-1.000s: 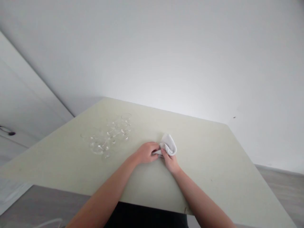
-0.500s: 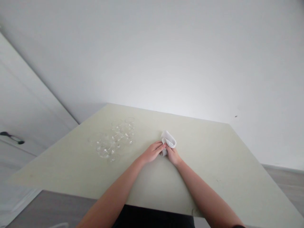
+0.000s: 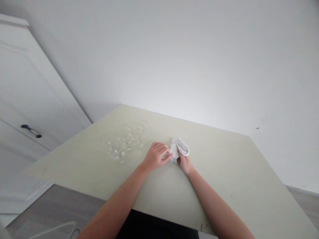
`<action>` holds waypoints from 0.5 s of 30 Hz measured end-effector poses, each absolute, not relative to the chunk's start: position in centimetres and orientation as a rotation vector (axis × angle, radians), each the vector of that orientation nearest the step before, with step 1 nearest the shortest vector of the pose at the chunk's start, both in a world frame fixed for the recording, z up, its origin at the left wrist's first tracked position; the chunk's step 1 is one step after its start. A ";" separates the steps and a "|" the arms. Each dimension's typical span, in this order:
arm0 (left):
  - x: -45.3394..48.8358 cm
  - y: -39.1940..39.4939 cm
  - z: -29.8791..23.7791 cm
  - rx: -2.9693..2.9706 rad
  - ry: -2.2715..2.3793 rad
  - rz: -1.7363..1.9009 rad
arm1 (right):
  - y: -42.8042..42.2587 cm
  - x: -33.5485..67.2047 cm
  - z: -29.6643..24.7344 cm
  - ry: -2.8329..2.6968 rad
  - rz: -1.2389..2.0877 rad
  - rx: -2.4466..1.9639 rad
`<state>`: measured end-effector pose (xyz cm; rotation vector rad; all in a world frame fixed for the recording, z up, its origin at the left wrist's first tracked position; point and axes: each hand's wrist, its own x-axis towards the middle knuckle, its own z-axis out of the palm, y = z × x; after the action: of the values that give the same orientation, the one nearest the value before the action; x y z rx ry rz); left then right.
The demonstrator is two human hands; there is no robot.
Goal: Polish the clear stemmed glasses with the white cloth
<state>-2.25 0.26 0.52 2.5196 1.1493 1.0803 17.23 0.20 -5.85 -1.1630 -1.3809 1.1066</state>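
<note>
A folded white cloth (image 3: 175, 148) is gripped in my right hand (image 3: 185, 164), its top edge looped over above the fingers. Whether a glass sits inside the cloth I cannot make out. My left hand (image 3: 157, 155) is just to the left of the cloth, fingers curved and thumb apart from them. The thumb tip reaches the cloth's left edge, and I see nothing clearly held in this hand. Left of my hands, several clear stemmed glasses (image 3: 117, 149) stand grouped close together; their outlines overlap and are faint.
The pale table (image 3: 224, 162) runs back to a white wall (image 3: 189, 59). A white cabinet with a dark handle (image 3: 31, 131) is at the left. Grey floor (image 3: 64, 205) shows past the near left edge, with a pale cable-like loop low down.
My left hand has drawn back leftward from the cloth, its fingers now parted from it. My right hand still grips the cloth. The camera view has shifted slightly left.
</note>
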 end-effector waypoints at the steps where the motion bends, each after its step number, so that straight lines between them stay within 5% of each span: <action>1: -2.8 0.1 0.6 2.541 1.234 1.182 | 0.2 17.2 -5.8 -1.360 1.108 -1.163; 6: -5.9 -0.2 1.1 2.241 1.782 1.898 | 0.1 17.2 -5.9 -1.297 1.212 -1.172; 15: -10.0 -3.2 1.0 1.781 1.815 2.508 | 0.3 17.1 -6.8 -1.139 1.161 -1.004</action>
<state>-9.98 -3.23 1.01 1.7810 1.8148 2.5085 17.14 0.31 -6.83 -1.0042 -1.1388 1.1613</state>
